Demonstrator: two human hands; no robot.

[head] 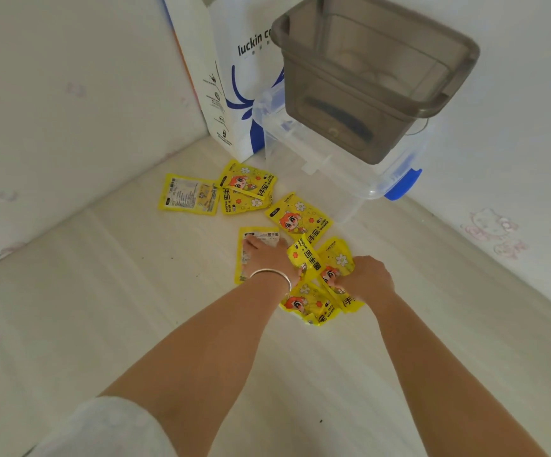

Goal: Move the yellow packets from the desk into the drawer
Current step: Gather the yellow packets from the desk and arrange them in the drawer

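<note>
Several yellow hand-warmer packets lie on the pale desk. One shows its printed back at the far left, two overlap beside it, and another lies further right. My left hand, a silver bangle on its wrist, rests fingers-down on a face-down packet. A bunch of packets is gripped by my right hand, with more lying under it. The grey translucent drawer stands open behind, on a clear box.
A clear plastic box with blue latches carries the grey drawer in the back corner. A white and blue paper bag leans against the wall to its left. Pale walls close the desk on the left and right.
</note>
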